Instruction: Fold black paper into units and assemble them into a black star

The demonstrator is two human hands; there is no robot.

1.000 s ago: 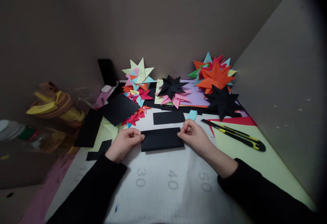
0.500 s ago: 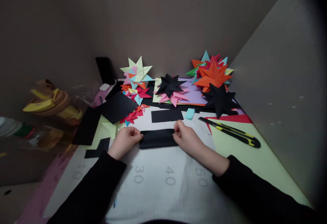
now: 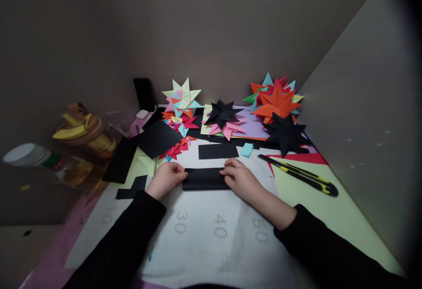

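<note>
A folded strip of black paper [image 3: 203, 179] lies lengthwise across the white sheet in front of me. Its left end is pinched between the thumb and fingers of my left hand [image 3: 167, 179]. My right hand [image 3: 242, 178] holds the right end, its fingertips resting on the top face near the far edge. Just beyond the strip lies a flat black paper rectangle [image 3: 218, 151]. A small folded light-blue paper piece [image 3: 246, 149] is beside that rectangle, past my right hand.
A black-and-yellow utility knife [image 3: 301, 175] lies on pale green paper at right. Folded paper stars, including an orange one [image 3: 277, 103] and a black one [image 3: 223, 113], stand along the back. At left are a bottle [image 3: 56, 166], a lidded cup [image 3: 84, 131] and black paper sheets [image 3: 158, 139].
My right fingers have shifted from a tight pinch at the strip's end to lying further over its top. The left pinch stays. The whole view has shifted slightly.
</note>
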